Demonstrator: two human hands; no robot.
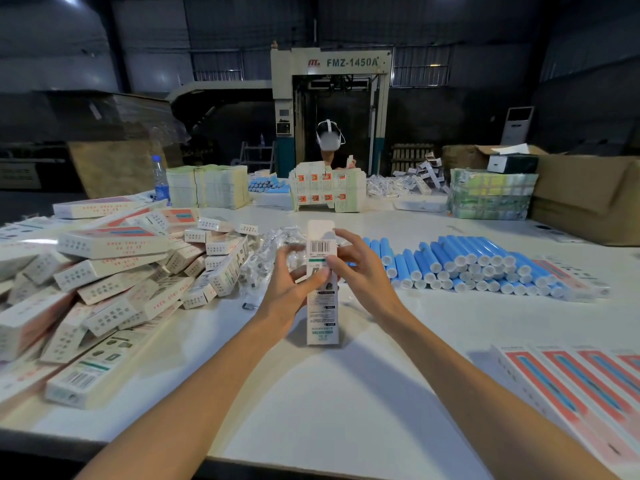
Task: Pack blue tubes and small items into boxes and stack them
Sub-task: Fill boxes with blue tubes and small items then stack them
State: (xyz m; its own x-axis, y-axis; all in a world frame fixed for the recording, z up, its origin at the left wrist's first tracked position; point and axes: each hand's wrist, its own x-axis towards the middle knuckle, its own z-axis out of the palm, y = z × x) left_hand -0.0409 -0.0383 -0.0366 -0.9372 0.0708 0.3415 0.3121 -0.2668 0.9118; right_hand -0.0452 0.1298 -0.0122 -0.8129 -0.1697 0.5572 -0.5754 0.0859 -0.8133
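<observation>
Upright, box [322, 308] (barcoded) between left fingers [316, 280], right fingers [347, 238].

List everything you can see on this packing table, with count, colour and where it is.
held box: one, white with barcode, centre, between the hands
blue tubes: many, blue with white ends, stacked right of centre
heaped boxes: many, white with red print, left
face-up boxes: at least four, white with red and blue panels, near right
small-item bags: several, clear, behind the hands
water bottle: one, clear with blue cap, far left
cardboard carton: one, brown, far right
table: one, white
left hand: grips the held box
right hand: pinches the held box
</observation>
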